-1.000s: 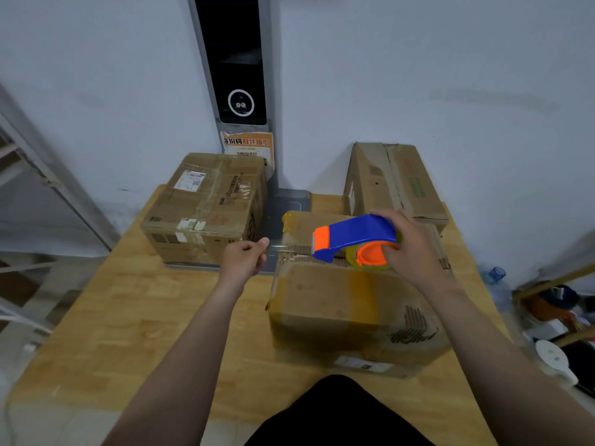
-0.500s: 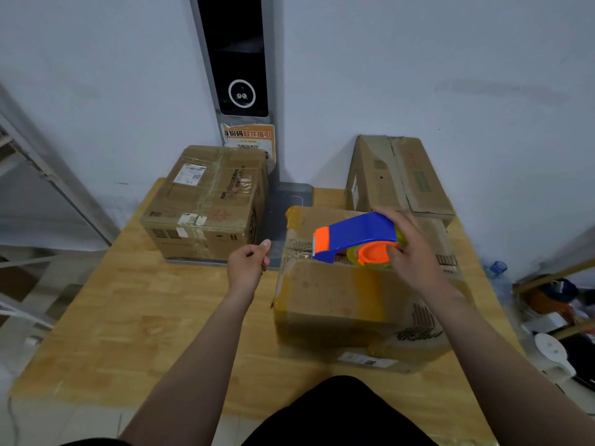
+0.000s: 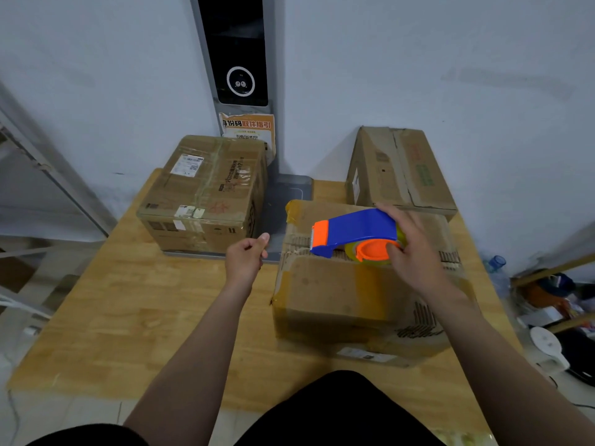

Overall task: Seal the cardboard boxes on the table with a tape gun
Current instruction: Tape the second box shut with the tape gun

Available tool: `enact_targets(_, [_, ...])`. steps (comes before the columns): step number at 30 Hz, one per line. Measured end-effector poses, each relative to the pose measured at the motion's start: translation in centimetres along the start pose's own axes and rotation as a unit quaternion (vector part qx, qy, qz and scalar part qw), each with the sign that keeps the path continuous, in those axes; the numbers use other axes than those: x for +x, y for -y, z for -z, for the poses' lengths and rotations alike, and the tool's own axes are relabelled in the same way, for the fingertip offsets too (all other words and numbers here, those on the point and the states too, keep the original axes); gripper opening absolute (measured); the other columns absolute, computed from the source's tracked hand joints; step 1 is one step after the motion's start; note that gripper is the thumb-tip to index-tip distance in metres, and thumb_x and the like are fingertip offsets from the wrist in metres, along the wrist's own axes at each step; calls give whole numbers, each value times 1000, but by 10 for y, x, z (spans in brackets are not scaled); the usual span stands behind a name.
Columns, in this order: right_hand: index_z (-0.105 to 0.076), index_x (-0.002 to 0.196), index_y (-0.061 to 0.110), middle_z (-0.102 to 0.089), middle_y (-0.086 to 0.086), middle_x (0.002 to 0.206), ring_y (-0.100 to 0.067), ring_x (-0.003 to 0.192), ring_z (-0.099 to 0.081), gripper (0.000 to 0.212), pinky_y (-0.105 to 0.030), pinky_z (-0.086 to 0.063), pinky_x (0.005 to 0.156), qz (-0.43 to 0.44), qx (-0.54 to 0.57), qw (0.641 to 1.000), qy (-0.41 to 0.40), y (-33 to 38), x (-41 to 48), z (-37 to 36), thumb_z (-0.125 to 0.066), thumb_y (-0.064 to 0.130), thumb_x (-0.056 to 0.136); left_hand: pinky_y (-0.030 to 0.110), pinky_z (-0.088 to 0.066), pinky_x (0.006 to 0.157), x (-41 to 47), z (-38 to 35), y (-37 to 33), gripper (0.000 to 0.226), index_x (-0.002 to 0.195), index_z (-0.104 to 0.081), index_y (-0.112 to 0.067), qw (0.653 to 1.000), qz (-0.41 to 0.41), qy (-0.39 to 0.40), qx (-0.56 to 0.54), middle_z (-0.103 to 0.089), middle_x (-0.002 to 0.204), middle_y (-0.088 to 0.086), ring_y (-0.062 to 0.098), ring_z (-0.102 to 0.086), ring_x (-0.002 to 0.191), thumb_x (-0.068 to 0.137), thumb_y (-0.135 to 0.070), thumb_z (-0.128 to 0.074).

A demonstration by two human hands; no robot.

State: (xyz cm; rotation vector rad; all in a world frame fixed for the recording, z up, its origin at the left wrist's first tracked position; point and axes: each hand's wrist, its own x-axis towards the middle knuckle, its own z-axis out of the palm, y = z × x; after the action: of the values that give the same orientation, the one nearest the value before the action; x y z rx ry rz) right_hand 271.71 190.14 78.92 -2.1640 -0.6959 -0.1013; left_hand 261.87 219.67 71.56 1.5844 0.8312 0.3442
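Observation:
A blue and orange tape gun (image 3: 354, 228) hovers over the far top edge of the nearest cardboard box (image 3: 338, 300), whose top seam looks rough and carries yellowish tape at its corners. My right hand (image 3: 415, 255) grips the gun around its orange roll hub, cutter end pointing left. My left hand (image 3: 246, 259) is just left of the box, fingers curled, thumb pinched to forefinger on the end of the clear tape, which barely shows. Two more boxes stand behind: a taped one (image 3: 206, 194) at the back left and a tilted one (image 3: 396, 169) at the back right.
The boxes sit on a wooden table (image 3: 145, 317) against a white wall. A grey scanner column (image 3: 238, 59) with a flat base (image 3: 283, 201) rises between the back boxes. Clutter and a water bottle (image 3: 497, 263) lie on the floor to the right.
Both hands and the tape gun hold almost the same pose over the near box; only the view has shifted slightly.

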Motion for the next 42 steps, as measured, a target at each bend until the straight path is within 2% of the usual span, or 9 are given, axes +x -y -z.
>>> enact_targets(5, [-44,145,43,-43,7,131,-8,118,-46,82,-23,-45,84,-3,-3,1000,7,-2,1,1,-51,-13,86,33,-44,64,1,-1,1,42,67,-66,-12,1000,-1,-5,5,-54,57,-1,15,-49,59,97,-42,-67])
enact_targets(15, [-45,146,37,-45,3,133,11,118,-41,79,-17,-43,87,-3,5,1000,-1,0,-3,1,-50,-13,85,37,-47,67,-9,-19,12,43,74,-65,-9,996,-43,23,73,-65,67,4,17,-58,65,101,-42,-59])
enact_targets(19, [-46,146,37,-44,5,132,10,120,-42,78,-24,-46,90,-8,23,1000,-5,0,-4,1,-48,-13,86,37,-48,66,-9,-22,13,40,80,-63,-16,984,-71,36,161,-67,76,3,18,-63,75,105,-44,-50])
enact_targets(24, [-46,146,36,-44,4,131,17,117,-40,78,-8,-40,87,-11,24,1000,-13,1,-4,-2,-48,-13,86,39,-43,68,-9,-21,6,44,90,-56,-24,919,-89,27,384,-63,84,-1,22,-58,80,107,-55,-31])
enact_targets(28, [-47,146,34,-46,5,132,18,118,-39,78,-8,-38,91,-9,25,999,-20,1,-4,-3,-48,-14,84,41,-40,74,-11,-24,-7,45,100,-57,-20,899,-48,51,431,-65,94,5,28,-58,89,109,-52,-27])
enact_targets(33, [-48,145,32,-45,5,134,23,119,-33,79,1,-31,93,-2,17,1000,-26,1,-3,-3,-49,-16,82,39,-51,75,0,-21,-13,48,136,-44,-3,890,106,107,431,-66,108,17,34,-65,96,106,-41,-44])
enact_targets(35, [-47,145,34,-45,4,135,19,118,-35,79,-7,-35,97,-5,18,999,-26,0,-4,-3,-50,-15,83,34,-45,60,2,-13,-10,31,112,-56,-4,885,84,128,439,-64,86,14,28,-61,74,105,-33,-50])
enact_targets(38, [-46,146,35,-44,6,134,10,120,-39,80,-26,-41,102,-8,27,999,-22,-1,-4,-3,-50,-15,83,36,-43,61,3,-5,-20,30,80,-66,-8,920,-14,68,385,-65,76,11,31,-60,70,103,-21,-52])
enact_targets(42, [-47,146,31,-46,2,134,5,122,-40,80,-20,-36,105,3,27,999,-19,-3,-2,-4,-49,-16,81,33,-41,57,-12,-19,-56,44,71,-63,-11,952,-61,64,292,-60,67,7,23,-59,66,105,-32,-47])
